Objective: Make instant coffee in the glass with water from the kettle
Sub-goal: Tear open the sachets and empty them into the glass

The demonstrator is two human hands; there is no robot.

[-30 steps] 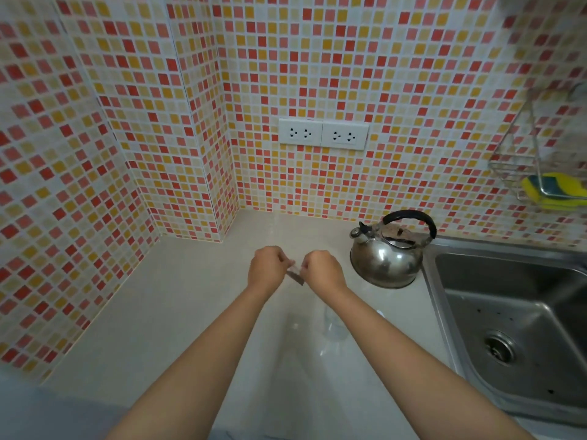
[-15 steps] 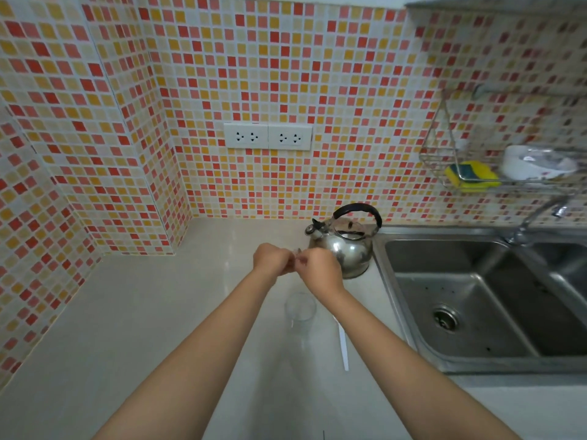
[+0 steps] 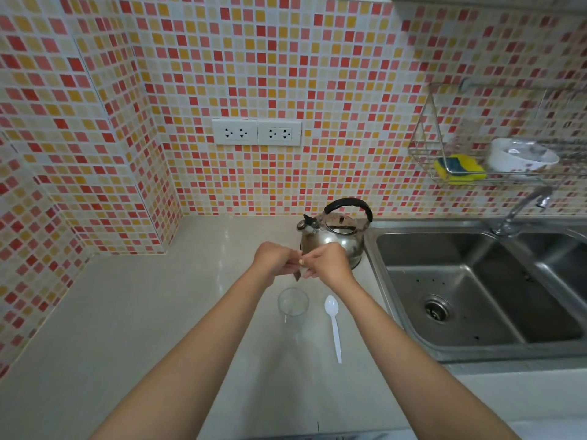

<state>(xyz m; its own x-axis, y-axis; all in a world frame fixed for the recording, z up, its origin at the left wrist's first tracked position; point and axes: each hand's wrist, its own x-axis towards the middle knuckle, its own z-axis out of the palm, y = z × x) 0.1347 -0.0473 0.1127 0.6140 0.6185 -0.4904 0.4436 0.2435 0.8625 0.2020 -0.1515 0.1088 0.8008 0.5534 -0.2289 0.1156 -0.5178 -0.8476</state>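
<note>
Two hands meet over the counter, pinching a small coffee sachet (image 3: 298,272) between them: left hand (image 3: 275,259) gripping one side, right hand (image 3: 324,261) the other, fingertips pressed close together. Directly below sits the clear glass (image 3: 293,307), upright on the pale countertop (image 3: 127,312), looking empty. Just beside it on the right lies a white plastic spoon (image 3: 333,322), bowl pointing away. Behind the hands stands the steel kettle (image 3: 333,233) with its black handle, right against the sink (image 3: 476,296). Up on the tiled wall, a wire rack (image 3: 425,147) holds a yellow sponge (image 3: 460,168).
</note>
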